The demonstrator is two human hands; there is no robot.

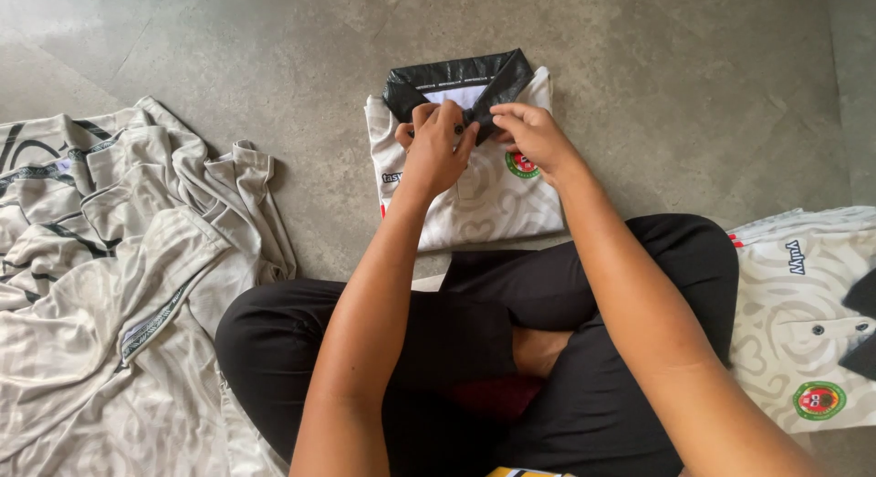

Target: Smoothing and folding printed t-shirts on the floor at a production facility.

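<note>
**A:** One folded cream polo shirt with a pale swirl print and a black collar point(474, 199) lies on the grey concrete floor point(693, 85), just ahead of my crossed legs in black trousers point(566, 349). Both my hands are on it, up at the neck.

**B:** How are the hands set?

**A:** My left hand point(436, 147) is curled closed, fingertips pinching the placket just under the black collar point(456, 80). My right hand point(534, 135) is pinched on the same spot from the other side, touching the left. I cannot tell whether a button sits between them; the fingers hide it.

**B:** How do you judge it handles?

**A:** Light and soft, I reckon, a thin limp knit that slumps and slides out of its fold if lifted by one corner. The collar looks like the stiffest part, so a hold at the collar or placket suits fine work; to move it, I would take both side edges of the fold.

**B:** Count for me.

**A:** Two hands. One folded shirt under them, with one round green-and-red badge point(522, 163) showing beside my right hand. One more shirt of the same print point(803, 322) lies flat at my right, touching my knee, with its own badge. At my left, a loose heap of matching cream shirts with dark trim point(109, 276); how many are in it I cannot tell.
</note>
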